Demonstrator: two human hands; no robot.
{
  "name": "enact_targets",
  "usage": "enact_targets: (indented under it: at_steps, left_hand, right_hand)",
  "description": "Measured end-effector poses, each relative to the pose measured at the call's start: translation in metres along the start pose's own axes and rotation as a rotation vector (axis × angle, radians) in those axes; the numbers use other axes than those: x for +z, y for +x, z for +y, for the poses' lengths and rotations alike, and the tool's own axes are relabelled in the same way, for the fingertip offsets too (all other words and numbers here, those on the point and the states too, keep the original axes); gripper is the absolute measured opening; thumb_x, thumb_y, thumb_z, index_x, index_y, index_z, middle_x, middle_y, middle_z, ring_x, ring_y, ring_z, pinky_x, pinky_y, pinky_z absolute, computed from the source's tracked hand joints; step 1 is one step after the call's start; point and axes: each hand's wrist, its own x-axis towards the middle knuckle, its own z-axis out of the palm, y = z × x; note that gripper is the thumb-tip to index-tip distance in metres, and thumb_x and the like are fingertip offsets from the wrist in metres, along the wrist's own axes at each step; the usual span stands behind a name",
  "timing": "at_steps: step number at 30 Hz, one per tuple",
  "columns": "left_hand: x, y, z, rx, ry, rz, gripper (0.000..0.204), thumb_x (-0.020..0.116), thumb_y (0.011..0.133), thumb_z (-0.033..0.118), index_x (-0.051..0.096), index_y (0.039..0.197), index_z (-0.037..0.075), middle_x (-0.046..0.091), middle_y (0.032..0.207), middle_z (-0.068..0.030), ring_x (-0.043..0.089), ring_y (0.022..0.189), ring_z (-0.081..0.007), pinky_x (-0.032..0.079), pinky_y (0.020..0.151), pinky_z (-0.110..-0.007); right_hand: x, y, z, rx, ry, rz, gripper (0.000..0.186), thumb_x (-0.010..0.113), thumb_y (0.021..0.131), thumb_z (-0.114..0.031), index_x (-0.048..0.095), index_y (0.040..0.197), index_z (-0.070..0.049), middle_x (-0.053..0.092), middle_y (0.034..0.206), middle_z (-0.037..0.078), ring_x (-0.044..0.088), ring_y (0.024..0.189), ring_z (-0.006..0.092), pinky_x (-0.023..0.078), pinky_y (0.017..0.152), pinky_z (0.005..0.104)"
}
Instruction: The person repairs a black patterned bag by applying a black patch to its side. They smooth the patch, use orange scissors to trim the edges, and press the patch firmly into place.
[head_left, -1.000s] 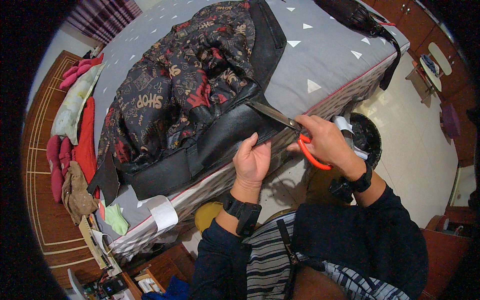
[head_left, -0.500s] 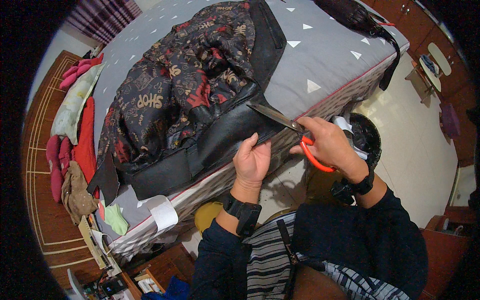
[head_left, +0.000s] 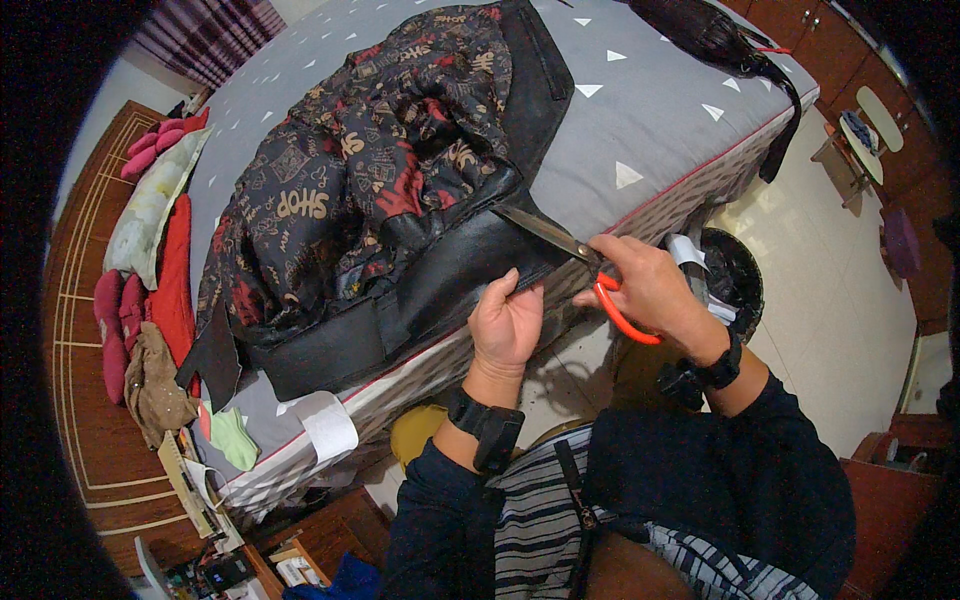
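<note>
I view a black jacket (head_left: 460, 270) on a gray triangle-print bed (head_left: 650, 105), tiled floor (head_left: 800, 320) right, curtain (head_left: 205, 45) far left; right hand (head_left: 650, 288) grasps scissors (head_left: 622, 318), left hand (head_left: 507, 325) pinches the jacket's near edge.

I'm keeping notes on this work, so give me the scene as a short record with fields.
Left hand: holds the near black edge of the leather-look jacket, thumb on top
Right hand: grips the red-handled scissors
Scissors: blades lie at the jacket's black panel; whether they are cutting, I cannot tell
Jacket: black, printed lining facing up, spread on the bed
Bed: grey cover with white triangles
Bed's left side: red cloth, brown cloth
Far left: plaid curtain
</note>
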Motion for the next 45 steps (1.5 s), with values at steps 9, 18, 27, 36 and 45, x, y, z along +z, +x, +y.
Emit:
enact_targets:
  at_steps: [9,18,27,36,45]
  left_hand:
    - [0.007,-0.001,0.0,0.007,0.012,0.02,0.031,0.047,0.088,0.001,0.054,0.118,-0.006,0.057,0.124,-0.0168,0.051,0.119,-0.0309,0.034,0.109,-0.046]
    - [0.006,-0.002,0.001,-0.005,-0.01,-0.004,0.031,0.047,0.088,0.0,0.054,0.118,-0.004,0.057,0.124,-0.0156,0.051,0.118,-0.0303,0.034,0.109,-0.045]
    - [0.009,-0.001,-0.001,-0.002,-0.03,-0.055,0.03,0.048,0.088,0.0,0.055,0.116,-0.006,0.059,0.121,-0.0169,0.053,0.117,-0.0313,0.035,0.108,-0.047]
    - [0.014,-0.002,0.0,-0.01,-0.007,-0.019,0.024,0.049,0.088,-0.001,0.062,0.107,-0.003,0.063,0.115,-0.0133,0.055,0.112,-0.027,0.035,0.106,-0.043]
    - [0.005,-0.002,0.0,0.002,-0.017,0.014,0.031,0.046,0.087,-0.001,0.055,0.116,-0.008,0.058,0.122,-0.0178,0.052,0.118,-0.0317,0.034,0.109,-0.046]
  right_hand:
    - [0.007,0.001,0.0,0.017,0.044,0.004,0.061,0.081,0.065,-0.038,0.058,0.109,-0.003,0.063,0.092,0.017,0.063,0.085,0.0351,0.05,0.073,0.039]
    - [0.008,0.004,0.011,-0.092,0.051,0.051,0.06,0.073,0.07,-0.053,0.056,0.103,-0.005,0.062,0.08,0.017,0.063,0.077,0.0376,0.05,0.064,0.0446]
    - [-0.022,0.025,0.03,-0.172,-0.053,-0.117,0.059,0.075,0.07,-0.048,0.057,0.108,-0.006,0.063,0.084,0.019,0.062,0.079,0.04,0.05,0.067,0.0457]
    - [-0.049,0.056,0.042,-0.264,-0.063,-0.287,0.056,0.075,0.07,-0.049,0.059,0.099,-0.005,0.062,0.077,0.019,0.062,0.076,0.0401,0.047,0.064,0.0465]
    - [-0.064,0.084,0.051,-0.39,-0.051,-0.408,0.059,0.075,0.069,-0.052,0.058,0.102,-0.006,0.062,0.076,0.018,0.061,0.074,0.0396,0.047,0.063,0.0459]
